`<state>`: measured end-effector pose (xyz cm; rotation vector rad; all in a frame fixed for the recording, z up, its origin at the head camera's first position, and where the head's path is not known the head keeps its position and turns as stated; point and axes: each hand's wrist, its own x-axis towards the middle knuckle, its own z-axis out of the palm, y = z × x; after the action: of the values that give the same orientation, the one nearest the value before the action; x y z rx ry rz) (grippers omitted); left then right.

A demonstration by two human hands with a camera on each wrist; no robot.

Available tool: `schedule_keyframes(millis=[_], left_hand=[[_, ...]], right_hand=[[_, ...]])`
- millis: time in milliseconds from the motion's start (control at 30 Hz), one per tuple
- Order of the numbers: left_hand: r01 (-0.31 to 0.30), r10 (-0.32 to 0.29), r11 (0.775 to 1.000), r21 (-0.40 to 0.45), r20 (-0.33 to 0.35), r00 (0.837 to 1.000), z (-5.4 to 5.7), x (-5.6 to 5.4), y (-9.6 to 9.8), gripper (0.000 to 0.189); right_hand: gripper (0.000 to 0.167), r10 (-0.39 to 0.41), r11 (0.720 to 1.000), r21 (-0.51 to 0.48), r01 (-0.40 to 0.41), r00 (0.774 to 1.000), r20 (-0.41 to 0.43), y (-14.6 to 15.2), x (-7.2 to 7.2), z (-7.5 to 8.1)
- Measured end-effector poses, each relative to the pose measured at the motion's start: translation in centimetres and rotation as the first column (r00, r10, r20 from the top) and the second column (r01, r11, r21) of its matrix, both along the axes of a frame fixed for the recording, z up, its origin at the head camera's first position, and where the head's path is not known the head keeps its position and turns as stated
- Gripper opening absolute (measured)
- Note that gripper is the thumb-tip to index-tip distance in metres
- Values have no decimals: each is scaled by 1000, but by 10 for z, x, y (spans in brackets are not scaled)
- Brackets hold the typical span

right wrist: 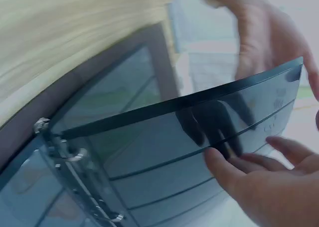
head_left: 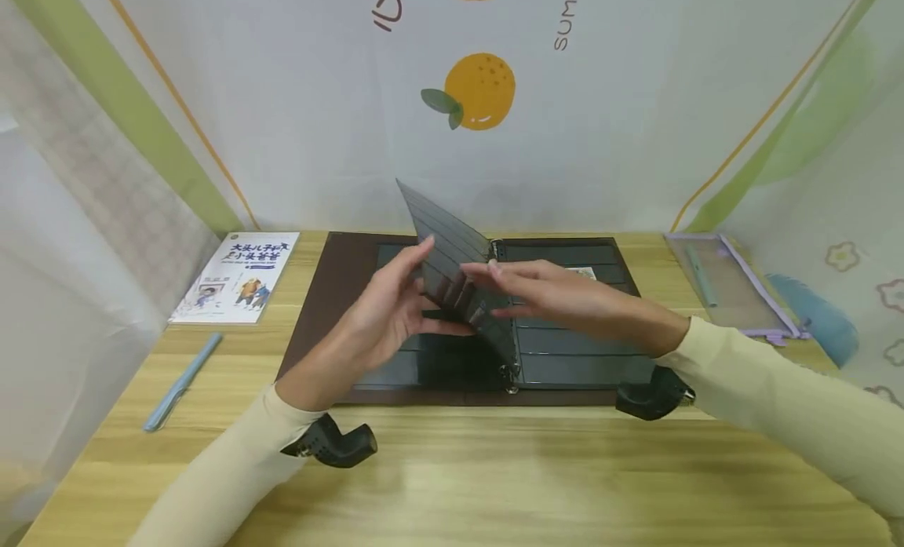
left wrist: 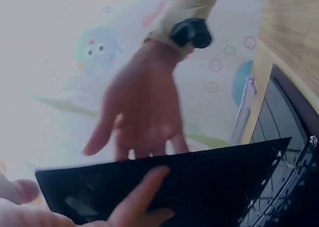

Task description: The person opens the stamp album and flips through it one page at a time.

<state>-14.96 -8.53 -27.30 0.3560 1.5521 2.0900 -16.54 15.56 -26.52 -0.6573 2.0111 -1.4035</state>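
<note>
– Behind the wooden table (head_left: 452,468) hangs white cloth (head_left: 600,139) with a printed orange; its upper lettering is cut off. What lies on the wood?

– Toward the far edge, in the middle, a spread binder (head_left: 321,296) with dark brown cover. One glossy black page (head_left: 452,233) rises from its metal rings (head_left: 512,370), tilted to the left, with thin strips across it.

– Do the hands grip this page?

– Neither is curled round it. The left hand (head_left: 384,311) touches its left face with extended fingers, the thumb standing apart. The right hand (head_left: 558,292) has loosely straight fingers at the right face; whether every fingertip touches, I cannot tell.

– What is difficult to see?

– One small pale slip (head_left: 583,272) on the right leaf, partly covered by the right hand. Far right is a translucent pouch (head_left: 741,288) with purple rim; a green pen (head_left: 701,276) lies inside or on top, I cannot tell which. Far left, a smooth paper booklet (head_left: 243,276); nearer, a slim blue pen (head_left: 184,382).
</note>
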Motion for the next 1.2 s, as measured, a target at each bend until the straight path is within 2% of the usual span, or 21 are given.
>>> schedule_keyframes(millis=[133,233,400,467,533,600,667,733,833,933,1033,1067,1133,1200], left_hand=[[-98,103,994,-54,111,988,-2,-1,-16,69],[-150,163,985,-91,161,973,-10,-3,-29,69],[-184,214,963,-199,141,967,-31,-7,-51,63],[-205,244,940,-273,118,963,-40,-9,-60,65],[-230,278,905,-357,87,957,-48,-10,-67,72],[-254,301,854,-455,33,953,-56,-12,-74,73],[-267,297,789,-553,-36,954,-63,-14,-80,73],[-277,273,718,-639,-108,956,-69,-16,-85,72],[-293,200,603,-742,-215,956,-76,-17,-90,69],[-343,95,467,-815,-339,936,-80,-16,-94,64],[-394,5,365,-843,-422,907,-84,-16,-94,61],[-414,-19,341,-844,-446,895,-85,-15,-93,60],[-450,-49,317,-835,-488,871,-89,-15,-91,56],[-500,-85,292,-815,-543,835,-93,-14,-88,53]], right_hand=[[53,53,993,115,-38,990,-130,-9,6,-19],[53,100,976,208,-58,975,-197,-9,12,-35],[56,125,951,308,-23,941,-315,10,20,-64],[58,102,942,333,31,922,-374,22,23,-75],[61,72,936,342,86,903,-423,35,25,-85],[64,40,927,348,141,884,-465,46,27,-95],[66,23,914,360,188,861,-509,57,29,-104],[66,27,897,380,225,831,-555,64,32,-112],[64,50,870,414,268,787,-615,72,37,-122],[62,66,849,438,295,763,-643,75,40,-129],[62,58,840,447,307,768,-638,74,42,-133],[62,57,839,448,308,770,-635,74,42,-133],[62,47,837,450,313,778,-627,73,42,-134],[62,41,836,452,312,785,-619,72,42,-135]])
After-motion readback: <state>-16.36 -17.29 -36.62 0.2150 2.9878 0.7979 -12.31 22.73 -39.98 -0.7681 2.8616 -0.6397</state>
